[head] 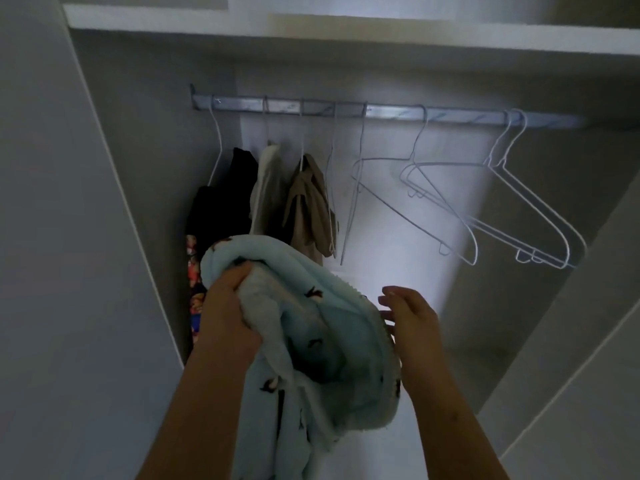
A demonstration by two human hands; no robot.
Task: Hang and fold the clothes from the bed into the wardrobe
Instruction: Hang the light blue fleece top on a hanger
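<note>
Two hands and one pale blue fleece garment [332, 344], near, before an open wardrobe [346, 32].
The left hand [228, 306] clutches bunched fleece dotted with small dark prints. The right hand [410, 320] is loose, fingers spread at the garment's right edge. On the far rail [388, 111] hang three garments at left, black [225, 202], cream [266, 192] and khaki [308, 206], with about five bare wire hangers [446, 204] right.

The left hand [230, 303] grips a pale-blue garment [332, 344] below the rail [388, 110].
</note>
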